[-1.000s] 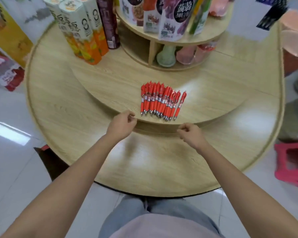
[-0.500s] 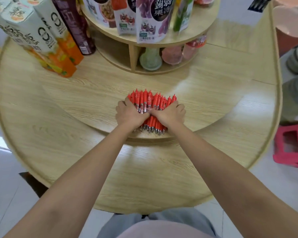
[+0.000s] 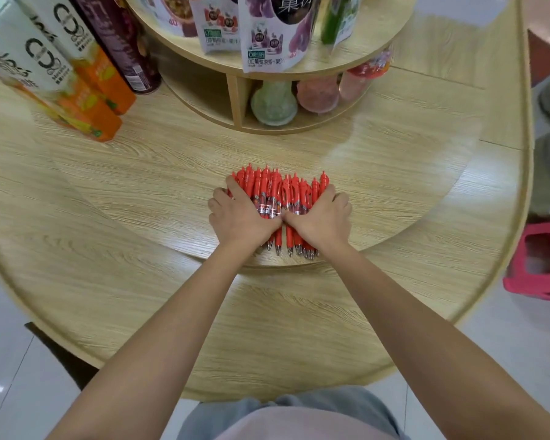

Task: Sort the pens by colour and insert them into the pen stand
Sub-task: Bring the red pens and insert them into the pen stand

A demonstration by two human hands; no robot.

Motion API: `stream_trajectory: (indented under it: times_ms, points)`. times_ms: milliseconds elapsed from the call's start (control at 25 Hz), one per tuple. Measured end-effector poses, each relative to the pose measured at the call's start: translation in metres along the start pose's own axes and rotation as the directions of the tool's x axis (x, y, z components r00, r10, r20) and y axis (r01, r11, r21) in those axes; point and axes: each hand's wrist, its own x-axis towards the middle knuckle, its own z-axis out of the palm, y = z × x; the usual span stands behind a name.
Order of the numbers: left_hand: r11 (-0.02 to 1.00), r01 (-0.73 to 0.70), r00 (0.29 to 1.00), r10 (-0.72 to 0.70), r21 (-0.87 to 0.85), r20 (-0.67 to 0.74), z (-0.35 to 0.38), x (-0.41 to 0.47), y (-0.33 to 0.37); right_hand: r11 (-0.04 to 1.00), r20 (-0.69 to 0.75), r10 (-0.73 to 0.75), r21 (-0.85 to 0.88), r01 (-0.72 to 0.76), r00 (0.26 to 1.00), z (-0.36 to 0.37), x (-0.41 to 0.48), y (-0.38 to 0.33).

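Pens (image 3: 277, 185): red barrels and clips, a clear band with dark print at mid-barrel, silver tips.
Worktop (image 3: 140, 185): pale blond wood with a fine streaked grain (the same on both tiers).
Cartons (image 3: 86, 100): white with black lettering above, orange with yellow and green patches below.
Can (image 3: 124, 49): dark maroon with small white print.
Pouch (image 3: 277, 36): white with purple grapes.
Rounded containers: one pale green (image 3: 273, 104), one pink (image 3: 318, 93).
Stool (image 3: 540, 262): hot pink.
Floor (image 3: 7, 360): glossy white tiles with thin dark joints.

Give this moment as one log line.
step: gather; left hand: holds red pens; right hand: holds red pens; pen stand: unseen
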Motion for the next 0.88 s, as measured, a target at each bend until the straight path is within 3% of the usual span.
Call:
stream_trajectory:
  times_ms: [400,880]
  points:
    - [1.0,-0.005,1.0,0.005,-0.003,0.031,-0.006,0.002,0.0,0.995,-0.034,0.023,-0.094,-0.026,0.999,0.003,0.002,-0.008]
    - [0.977,0.054,0.997,-0.064,0.205,0.043,-0.001,0.001,0.015,0.994,-0.051,-0.002,-0.108,-0.004,0.999,0.002,0.004,-0.005]
